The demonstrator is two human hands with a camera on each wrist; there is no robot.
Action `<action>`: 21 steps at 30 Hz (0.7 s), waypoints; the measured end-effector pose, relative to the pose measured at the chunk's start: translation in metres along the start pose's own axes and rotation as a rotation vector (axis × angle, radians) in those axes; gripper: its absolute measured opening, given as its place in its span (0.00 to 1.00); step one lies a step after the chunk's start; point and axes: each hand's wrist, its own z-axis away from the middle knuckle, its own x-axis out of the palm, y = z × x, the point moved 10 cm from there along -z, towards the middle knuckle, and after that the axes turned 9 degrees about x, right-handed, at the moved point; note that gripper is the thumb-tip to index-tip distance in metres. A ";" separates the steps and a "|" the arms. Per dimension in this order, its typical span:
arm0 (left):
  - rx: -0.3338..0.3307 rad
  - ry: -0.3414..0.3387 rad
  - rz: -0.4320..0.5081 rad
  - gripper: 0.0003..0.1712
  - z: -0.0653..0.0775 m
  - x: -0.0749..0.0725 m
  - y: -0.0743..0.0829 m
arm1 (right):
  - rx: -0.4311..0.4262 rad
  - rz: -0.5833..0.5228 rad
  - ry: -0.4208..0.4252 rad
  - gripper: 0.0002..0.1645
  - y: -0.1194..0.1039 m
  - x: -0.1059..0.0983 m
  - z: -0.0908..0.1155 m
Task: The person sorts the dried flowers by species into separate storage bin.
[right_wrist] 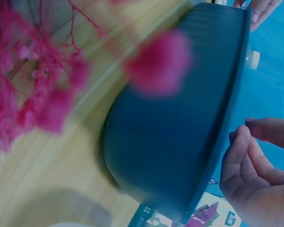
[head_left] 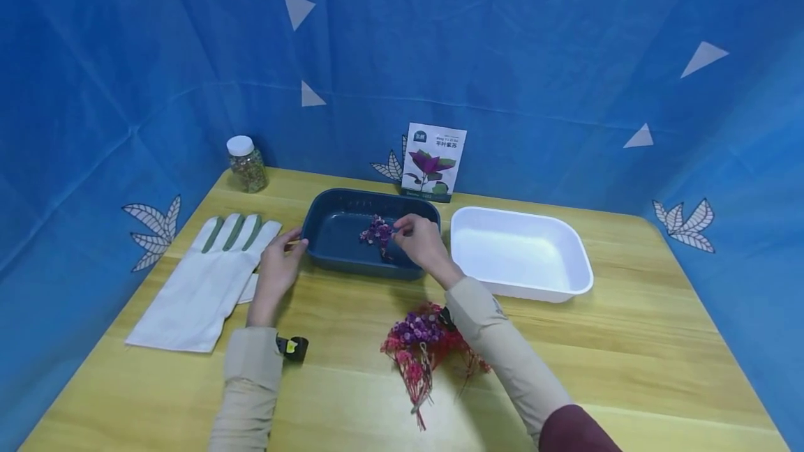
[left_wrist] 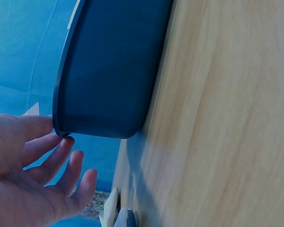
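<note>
Classed as a curtained-off booth, apparently staged; cannot say whether inside a home, studio or office. Judged by blue patterned cloth (head_left: 534,33) hung across the top and down both sides of the frame, enclosing a wood-grain desk (head_left: 653,340), set with a plant-picture packet (head_left: 433,162) at upper centre and a garden-style glove (head_left: 195,291) at left.

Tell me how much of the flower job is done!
It looks started: a small purple bunch is inside the dark blue tray. In hand: the right hand is at that bunch, thumb and finger together, though I can't tell if they grip it; the left hand holds the tray's rim. Probably left: the pink and purple flowers outside on the table.
</note>
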 end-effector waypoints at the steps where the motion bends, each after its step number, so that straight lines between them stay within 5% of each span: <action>1: 0.002 0.002 -0.001 0.25 0.000 0.000 0.001 | 0.003 -0.006 -0.001 0.11 0.000 -0.001 0.001; 12: 0.004 0.016 -0.007 0.25 0.000 -0.002 0.002 | -0.067 -0.064 -0.010 0.13 -0.009 -0.021 0.019; 21: -0.020 -0.001 0.002 0.25 0.000 0.000 0.000 | -0.119 -0.052 0.044 0.15 -0.005 -0.046 0.058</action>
